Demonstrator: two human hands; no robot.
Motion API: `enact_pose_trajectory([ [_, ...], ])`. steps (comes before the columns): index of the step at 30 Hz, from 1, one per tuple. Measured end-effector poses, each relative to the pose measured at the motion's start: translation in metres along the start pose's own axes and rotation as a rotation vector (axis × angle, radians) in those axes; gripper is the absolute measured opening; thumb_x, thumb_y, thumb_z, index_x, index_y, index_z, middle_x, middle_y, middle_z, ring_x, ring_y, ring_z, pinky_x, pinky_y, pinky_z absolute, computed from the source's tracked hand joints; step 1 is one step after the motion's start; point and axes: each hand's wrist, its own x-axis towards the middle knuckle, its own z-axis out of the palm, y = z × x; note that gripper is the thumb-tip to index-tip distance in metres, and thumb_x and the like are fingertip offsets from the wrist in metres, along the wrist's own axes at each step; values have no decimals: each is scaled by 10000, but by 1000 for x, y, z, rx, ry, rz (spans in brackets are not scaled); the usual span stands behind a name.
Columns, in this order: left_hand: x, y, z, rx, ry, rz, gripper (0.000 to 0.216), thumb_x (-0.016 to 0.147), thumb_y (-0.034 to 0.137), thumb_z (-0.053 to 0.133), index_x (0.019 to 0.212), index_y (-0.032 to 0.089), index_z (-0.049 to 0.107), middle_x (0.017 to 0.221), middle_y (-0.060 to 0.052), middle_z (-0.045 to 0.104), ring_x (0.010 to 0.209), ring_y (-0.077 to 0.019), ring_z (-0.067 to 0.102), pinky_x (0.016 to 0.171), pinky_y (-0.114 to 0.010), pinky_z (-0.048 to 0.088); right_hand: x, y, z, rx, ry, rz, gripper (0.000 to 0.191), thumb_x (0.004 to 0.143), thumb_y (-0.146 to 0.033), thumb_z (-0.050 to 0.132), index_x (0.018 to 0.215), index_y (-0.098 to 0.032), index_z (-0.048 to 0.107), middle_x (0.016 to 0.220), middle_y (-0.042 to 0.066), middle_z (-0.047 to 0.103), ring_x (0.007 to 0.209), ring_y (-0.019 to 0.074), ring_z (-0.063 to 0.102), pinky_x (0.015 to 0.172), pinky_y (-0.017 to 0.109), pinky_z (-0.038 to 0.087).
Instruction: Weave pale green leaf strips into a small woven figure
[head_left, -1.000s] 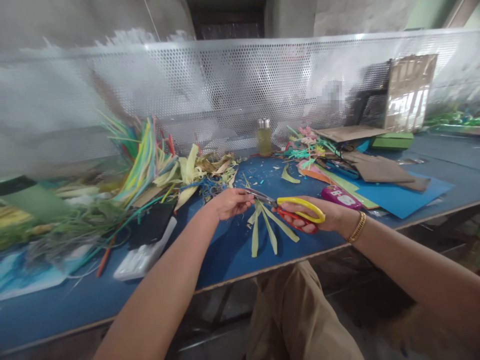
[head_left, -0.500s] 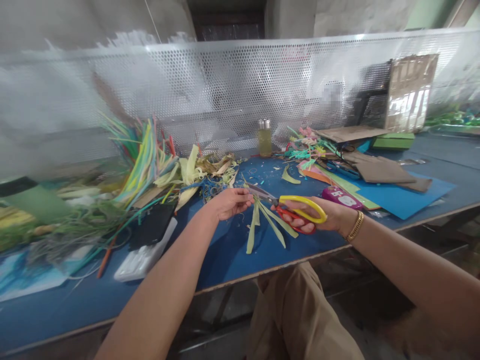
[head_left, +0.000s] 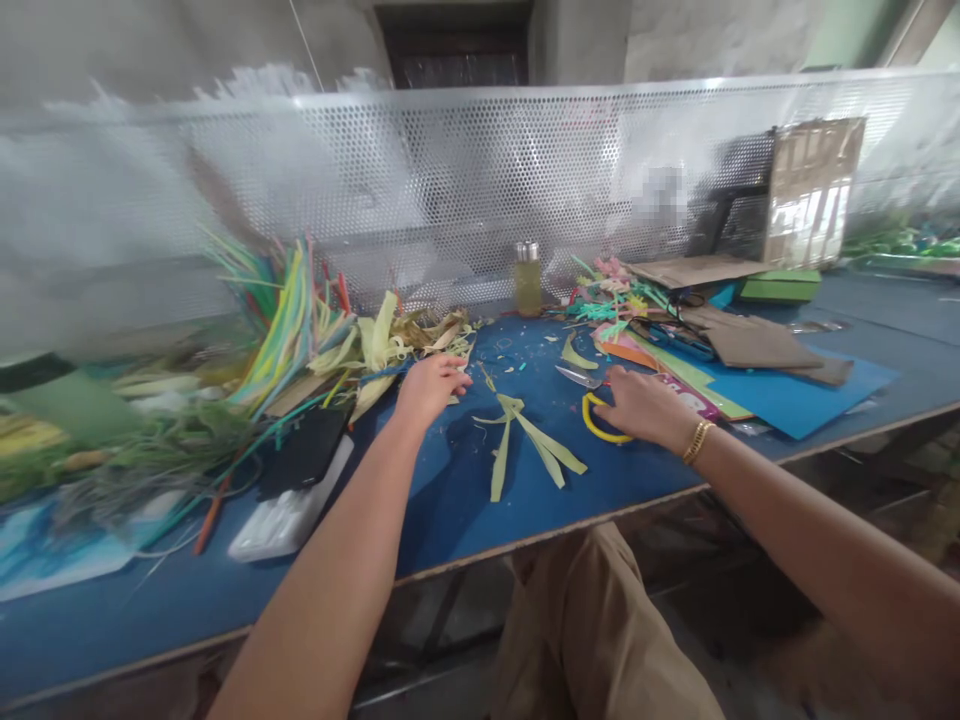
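Clock's centred on the leaf bunch (head_left: 551, 446), 12 = away from you. It lies flat mid-worktop (head_left: 465, 510), strips fanned toward 4 to 7 o'clock, a thin wisp poking out toward 11. Neither hand's on it.

Your L hand (head_left: 435, 388) is at 10, empty as far as can be seen, fingers loosely curled & part open, by the edge of the husk pile (head_left: 379, 335). Your R hand (head_left: 649, 405) is at approx 2, fingers half closed over the scissors (head_left: 581, 379); can't tell how firm that hold is, as the hand hides part of the handles. Blades point toward 10.

Bunch is prob. v. light, soft & bendy, easy to crease or split lengthwise. Best hold = the narrow top where strips meet, light pinch; tips would prob. flop. Scissors look stiff, heavier; take by handles, not blades.

Around: curved leaf scrap (head_left: 579, 353) at 1, bottle (head_left: 529, 288) at 12, purple case (head_left: 697, 400) at approx 2, part hidden behind R hand, cardboard (head_left: 757, 338) beyond it. Dark phone-like slab (head_left: 307, 455) at 9, on a white box (head_left: 281, 525). Scissors sit nearest the bunch, so mind the blades on that side; husks crowd the L hand.
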Motion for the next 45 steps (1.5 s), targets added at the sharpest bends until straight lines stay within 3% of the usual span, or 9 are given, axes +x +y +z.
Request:
enact_pose_trajectory([
  [7, 4, -6, -5, -53, 112, 21, 301, 588, 257, 815, 871, 187, 741, 756, -58, 725, 702, -180, 653, 663, -265, 466, 1, -11, -10, -191, 82, -66, 396, 830, -498, 588, 893, -136, 735, 923, 212, 703, 945, 340, 627, 765, 400, 446],
  [11, 3, -7, -4, 55, 104, 21, 224, 600, 259, 807, 815, 217, 763, 772, -52, 733, 722, -191, 652, 669, -264, 448, 17, -41, -18, 57, 156, -282, 456, 889, -541, 493, 768, -189, 756, 832, 148, 704, 855, 271, 624, 771, 363, 413],
  [15, 2, -5, 2, 220, 105, 44, 247, 651, 244, 768, 897, 247, 773, 834, -46, 738, 792, -213, 652, 755, -288, 452, 50, -82, -7, 338, -26, -292, 493, 810, -628, 556, 655, -191, 723, 658, 81, 647, 693, 200, 592, 634, 295, 362],
  [19, 2, 0, 5, 301, 192, 141, 217, 704, 282, 735, 917, 257, 765, 1007, -53, 732, 976, -246, 634, 900, -320, 424, 84, -111, 6, 614, -218, -300, 281, 687, -451, 722, 622, -180, 690, 606, 29, 604, 650, 166, 549, 587, 274, 348],
  [22, 1, 6, 2, 276, 275, 192, 176, 762, 316, 687, 907, 239, 750, 1058, -62, 717, 1047, -252, 608, 959, -336, 399, 101, -113, -2, 909, -57, -272, 180, 695, -349, 680, 660, -175, 647, 629, 8, 583, 631, 135, 493, 569, 260, 356],
  [25, -3, 16, -2, 216, 415, 230, 168, 800, 328, 646, 892, 219, 734, 1006, -68, 710, 1025, -245, 597, 948, -332, 406, 107, -100, -24, 1147, 312, -182, 161, 774, -331, 554, 738, -176, 581, 673, 5, 536, 617, 117, 452, 567, 256, 360],
  [29, -12, 31, -2, 75, 574, 260, 217, 856, 359, 571, 899, 200, 713, 917, -52, 689, 918, -209, 597, 833, -285, 441, 96, -84, -36, 1170, 603, -195, 155, 821, -284, 476, 933, -210, 554, 774, 10, 543, 704, 132, 494, 650, 259, 401],
  [37, -24, 35, 32, -628, -224, -215, 349, 822, 505, 631, 847, 164, 700, 831, -79, 704, 791, -164, 644, 645, -237, 440, 62, -100, 16, 629, 626, -511, 126, 843, -213, 520, 850, -194, 644, 890, 65, 677, 880, 192, 568, 852, 322, 397],
  [45, -16, 24, 31, -852, -84, -317, 96, 818, 258, 675, 809, 164, 661, 727, -13, 656, 598, -77, 567, 542, -180, 431, 62, -104, 23, 581, 565, -640, 254, 802, -148, 555, 981, -221, 720, 1000, 77, 681, 976, 225, 540, 905, 377, 366],
])
